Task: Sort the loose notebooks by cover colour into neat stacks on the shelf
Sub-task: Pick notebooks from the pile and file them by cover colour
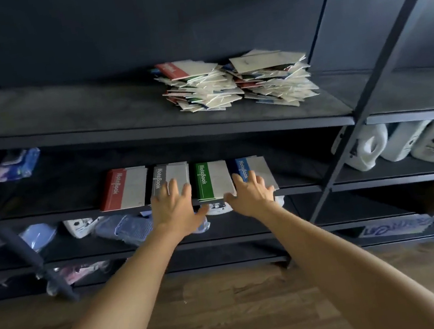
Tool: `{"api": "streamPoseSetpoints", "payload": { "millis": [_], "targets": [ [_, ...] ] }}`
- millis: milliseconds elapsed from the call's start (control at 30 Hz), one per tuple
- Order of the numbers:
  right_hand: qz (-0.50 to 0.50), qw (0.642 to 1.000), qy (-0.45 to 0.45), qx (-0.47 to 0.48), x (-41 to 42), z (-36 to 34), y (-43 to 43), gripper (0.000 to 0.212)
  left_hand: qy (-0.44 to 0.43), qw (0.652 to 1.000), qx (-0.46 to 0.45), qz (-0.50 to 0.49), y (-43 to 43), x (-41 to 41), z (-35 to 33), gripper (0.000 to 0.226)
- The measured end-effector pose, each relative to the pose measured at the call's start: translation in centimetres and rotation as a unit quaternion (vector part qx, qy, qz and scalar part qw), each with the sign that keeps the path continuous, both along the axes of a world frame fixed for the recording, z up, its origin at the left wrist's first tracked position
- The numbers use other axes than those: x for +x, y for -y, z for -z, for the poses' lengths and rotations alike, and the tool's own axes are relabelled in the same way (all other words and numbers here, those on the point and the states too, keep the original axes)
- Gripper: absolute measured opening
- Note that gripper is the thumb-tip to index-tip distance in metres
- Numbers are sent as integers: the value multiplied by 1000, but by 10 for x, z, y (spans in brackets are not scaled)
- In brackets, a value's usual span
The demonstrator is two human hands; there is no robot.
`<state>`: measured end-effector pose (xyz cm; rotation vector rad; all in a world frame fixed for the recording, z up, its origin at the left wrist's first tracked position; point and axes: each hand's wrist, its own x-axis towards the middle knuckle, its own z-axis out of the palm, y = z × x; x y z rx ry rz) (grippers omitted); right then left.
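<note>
left hand [173, 209]: nearest, at the end of a bare forearm; grip wide, fingers spread flat on the near end of the grey stack [176, 174].
right hand [251, 194]: grip wide, holding nothing; fingers flat on the near end of the blue stack [258, 168], thumb toward the green stack [213, 179].
sorted stacks: red stack [126, 187], grey, green and blue in a row at the front edge of the middle shelf [298, 188].
loose pile [237, 79]: unsorted notebooks, splayed, toward the right end of the upper shelf [61, 108].
risk, edge: the stacks sit right at the front edge; an uneven press or pull would likely skew covers or tip them off.
risk, pile: drawing from low down may spill it; many covers lie face down, so colours could be misjudged.
writing: "notebook" in white along each top cover's coloured band.
</note>
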<state>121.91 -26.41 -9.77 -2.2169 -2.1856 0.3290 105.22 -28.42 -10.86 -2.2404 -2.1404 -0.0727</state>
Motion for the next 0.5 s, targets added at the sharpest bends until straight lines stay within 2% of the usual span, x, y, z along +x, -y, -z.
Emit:
{"api": "streamPoseSetpoints", "payload": {
  "millis": [300, 500],
  "targets": [
    [-26, 996, -33, 83, 2, -79, -22, 58, 30, 996, 81, -17, -15, 12, -82, 70],
    [-53, 993, -29, 103, -19, -97, -65, 59, 22, 994, 100, -38, -57, -8, -99, 71]
  ]
}}
